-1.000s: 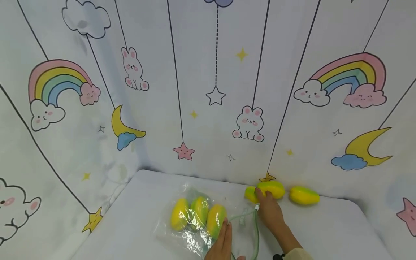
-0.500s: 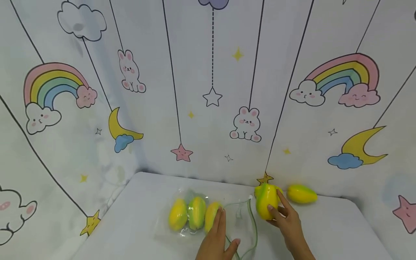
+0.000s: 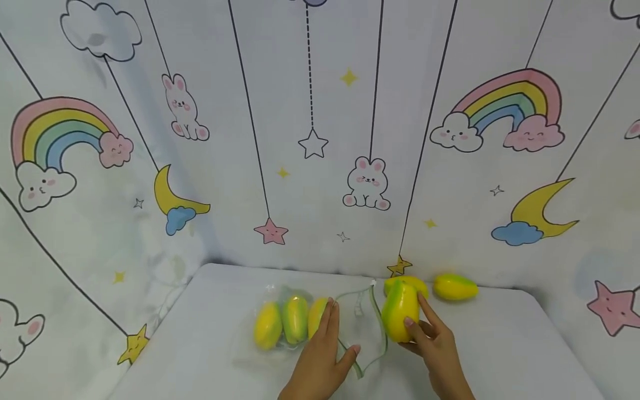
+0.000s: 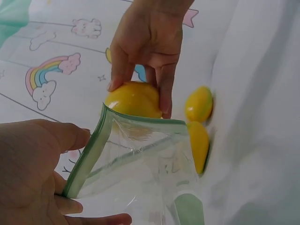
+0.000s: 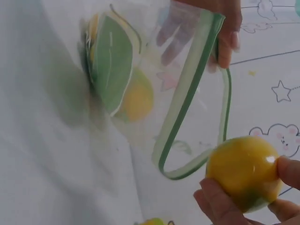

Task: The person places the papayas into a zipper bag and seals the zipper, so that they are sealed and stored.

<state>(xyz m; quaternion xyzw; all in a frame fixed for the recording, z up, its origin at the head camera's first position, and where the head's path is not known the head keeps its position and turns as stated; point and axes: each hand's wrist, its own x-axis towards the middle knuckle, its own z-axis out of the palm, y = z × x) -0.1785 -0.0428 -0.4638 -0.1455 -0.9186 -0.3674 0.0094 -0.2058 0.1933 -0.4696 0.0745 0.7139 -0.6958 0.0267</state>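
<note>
In the head view my right hand (image 3: pixel 435 344) grips a yellow-green mango (image 3: pixel 400 311) between thumb and fingers. This mango (image 5: pixel 243 168) is right at the mouth of a clear zip bag (image 5: pixel 183 126) with green edging, as the right wrist view shows. Several mangoes lie inside the bag's left part, among them one mango (image 3: pixel 267 326) at the far end. My left hand (image 3: pixel 320 353) rests along the bag, fingers straight and thumb spread, partly covering the nearest bagged mango (image 3: pixel 316 315). The left wrist view has the bag's green rim (image 4: pixel 89 154) running between my left thumb and fingers.
Two more mangoes lie near the back of the white table (image 3: pixel 505 344): one mango (image 3: pixel 420 284) behind the held one, another mango (image 3: pixel 455 286) to its right. A wall (image 3: pixel 320 194) with cartoon prints rises directly behind the table.
My right hand has picked a mango up from the back and brought it forward to the bag's mouth. My left hand stays by the bag, which now stands wider at its mouth.
</note>
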